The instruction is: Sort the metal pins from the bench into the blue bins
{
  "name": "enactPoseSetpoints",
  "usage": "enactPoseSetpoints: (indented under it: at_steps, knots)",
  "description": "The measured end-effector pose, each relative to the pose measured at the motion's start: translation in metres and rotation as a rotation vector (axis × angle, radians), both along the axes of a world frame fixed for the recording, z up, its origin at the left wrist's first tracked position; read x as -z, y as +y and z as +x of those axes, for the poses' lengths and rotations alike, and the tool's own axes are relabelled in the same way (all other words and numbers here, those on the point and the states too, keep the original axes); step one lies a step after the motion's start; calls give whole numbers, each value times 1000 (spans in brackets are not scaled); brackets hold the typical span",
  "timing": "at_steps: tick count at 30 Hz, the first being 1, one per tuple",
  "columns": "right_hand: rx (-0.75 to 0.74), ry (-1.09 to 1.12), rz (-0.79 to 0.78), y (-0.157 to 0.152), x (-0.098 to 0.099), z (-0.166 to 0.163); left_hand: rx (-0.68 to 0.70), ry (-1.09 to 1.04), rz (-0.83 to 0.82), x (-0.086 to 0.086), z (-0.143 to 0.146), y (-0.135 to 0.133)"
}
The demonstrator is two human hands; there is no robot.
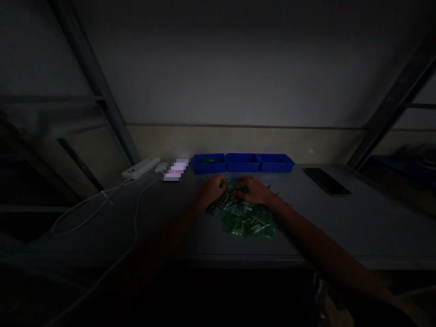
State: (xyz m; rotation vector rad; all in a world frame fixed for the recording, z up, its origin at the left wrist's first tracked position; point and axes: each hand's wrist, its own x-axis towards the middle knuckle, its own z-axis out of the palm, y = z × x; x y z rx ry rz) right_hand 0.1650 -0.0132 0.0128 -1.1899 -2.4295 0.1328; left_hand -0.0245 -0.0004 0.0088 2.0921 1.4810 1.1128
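My left hand [210, 189] is at the upper left of a pile, its fingers curled together around something small and dark that I cannot make out. Opposite it, my right hand [255, 190] bends its fingers down over the pile, also closed on something too dark to name. Between and below both hands lie small shiny metal pieces [240, 208]. A green see-through plastic bag [230, 223] with more such pieces spreads toward the table's front edge. Darker small parts [215, 208] lie below my left hand.
Three blue bins stand along the wall: a left bin [209, 170] with small greenish things inside, a middle bin [243, 167] and a right bin [276, 167]. A phone [327, 181] lies right on the grey table [368, 222]. At left are a white power strip [141, 168] and cable [136, 213].
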Motion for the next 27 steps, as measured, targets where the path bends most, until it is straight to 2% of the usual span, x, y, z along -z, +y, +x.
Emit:
enactPoseSetpoints:
  at_steps: [6, 11, 13, 16, 19, 22, 25, 27]
  knots:
    - [109, 254, 47, 0, -3, -5, -51, -391, -56, -13, -3, 0]
    - [106, 690, -152, -1, -7, -12, 69, -743, -258, -15, 11, -9]
    - [113, 827, -170, -1, -9, -13, 135, -813, -301, -14, 17, -12]
    - [111, 938, -147, -2, -12, -13, 190, -794, -329, -11, 21, -13]
    - [145, 932, -125, -3, -14, -11, 137, -682, -297, -9, 20, -11]
    - [199, 835, -5, -8, -15, -10, 52, -637, -304, -10, 18, -8]
    - [182, 687, 158, -13, -15, -11, 57, -807, -464, -16, 18, -9]
    - [155, 619, 204, -16, -14, -12, 112, -937, -561, -21, 18, -11]
